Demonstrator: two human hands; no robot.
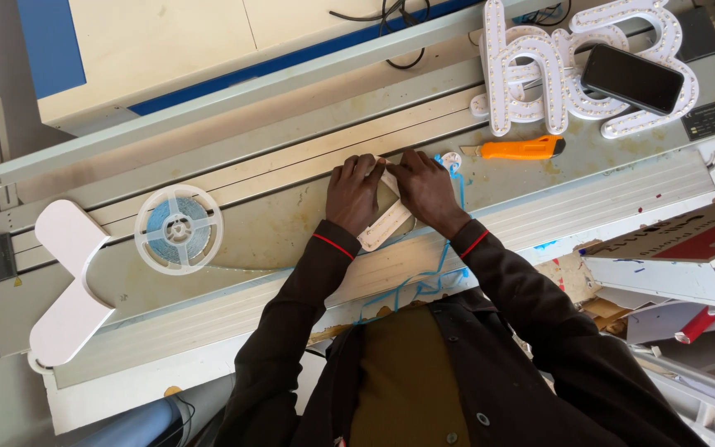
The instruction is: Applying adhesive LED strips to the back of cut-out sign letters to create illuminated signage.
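Bright even daylight, soft faint shadows, sharp centre, slight wide-angle bending at edges, no glare.

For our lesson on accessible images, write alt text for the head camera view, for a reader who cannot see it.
Seen from above, a person's left hand and right hand press on a white channel letter on a worn metal bench. A clear reel, an orange utility knife and a phone resting on studded white letters lie nearby.
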